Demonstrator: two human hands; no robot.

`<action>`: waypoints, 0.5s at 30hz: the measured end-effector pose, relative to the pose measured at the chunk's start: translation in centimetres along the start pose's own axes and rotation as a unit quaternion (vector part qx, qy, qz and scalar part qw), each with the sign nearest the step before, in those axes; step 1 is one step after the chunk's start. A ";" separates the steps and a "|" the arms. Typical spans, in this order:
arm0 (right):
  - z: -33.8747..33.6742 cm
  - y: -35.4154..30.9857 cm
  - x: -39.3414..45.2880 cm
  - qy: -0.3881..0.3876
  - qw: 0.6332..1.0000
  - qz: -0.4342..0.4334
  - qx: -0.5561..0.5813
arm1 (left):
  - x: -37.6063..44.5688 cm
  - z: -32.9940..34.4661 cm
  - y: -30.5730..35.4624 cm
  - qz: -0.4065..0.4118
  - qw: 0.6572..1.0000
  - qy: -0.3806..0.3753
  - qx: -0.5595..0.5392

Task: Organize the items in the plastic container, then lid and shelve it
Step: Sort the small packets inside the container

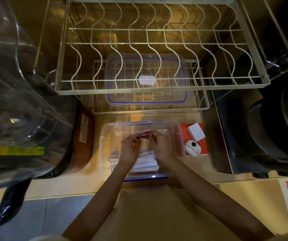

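Sorting is under way and, by my judgement, well short of finished. Both hands, left hand and right hand, pinch a small stack of red packets between their fingertips, held over the open plastic container, which stands on the bench just below the wire racks. White sachets lie in the near end of the container, loosely fanned rather than squared up. The clear lid with its blue seal rests apart on the lower wire rack, so lidding and shelving are both yet to come. A white charger sits on an orange box just right of the container.
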State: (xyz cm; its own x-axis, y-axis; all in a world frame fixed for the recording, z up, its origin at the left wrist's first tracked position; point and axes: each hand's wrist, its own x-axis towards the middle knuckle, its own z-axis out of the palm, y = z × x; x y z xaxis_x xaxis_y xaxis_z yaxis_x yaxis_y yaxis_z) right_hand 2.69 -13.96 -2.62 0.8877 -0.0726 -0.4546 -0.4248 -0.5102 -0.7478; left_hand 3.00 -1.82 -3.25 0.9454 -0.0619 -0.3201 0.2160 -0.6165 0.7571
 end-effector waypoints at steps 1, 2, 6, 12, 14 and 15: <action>-0.3 0.1 0.0 0.001 1.000 0.004 -0.002 | 0.0 -0.1 0.0 -0.001 1.000 -0.006 0.002; -0.6 0.2 0.0 0.003 1.000 0.009 -0.004 | 0.1 -0.1 0.0 -0.003 1.000 -0.012 0.003; -2.4 -0.2 -0.3 0.008 0.999 0.029 -0.035 | 0.5 -0.1 0.6 0.005 0.999 -0.035 0.007; -4.5 -0.6 -1.0 -0.032 0.993 0.050 -0.099 | 1.2 0.0 2.0 -0.017 0.989 -0.125 -0.074; -5.1 -0.5 -1.5 -0.042 0.992 0.057 -0.106 | 1.5 0.1 2.0 -0.020 0.984 -0.158 -0.077; -5.4 -0.5 -1.8 -0.043 0.991 0.058 -0.108 | 1.5 0.1 2.1 -0.031 0.980 -0.173 -0.096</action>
State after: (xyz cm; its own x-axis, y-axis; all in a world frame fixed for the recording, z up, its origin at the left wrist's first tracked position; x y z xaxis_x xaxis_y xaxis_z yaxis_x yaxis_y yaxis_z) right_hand 2.28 -18.24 1.19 0.8121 -0.0730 -0.5790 -0.4674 -0.6754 -0.5704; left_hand 4.87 -3.34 -2.22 0.7967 -0.3127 -0.5171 0.3433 -0.4700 0.8132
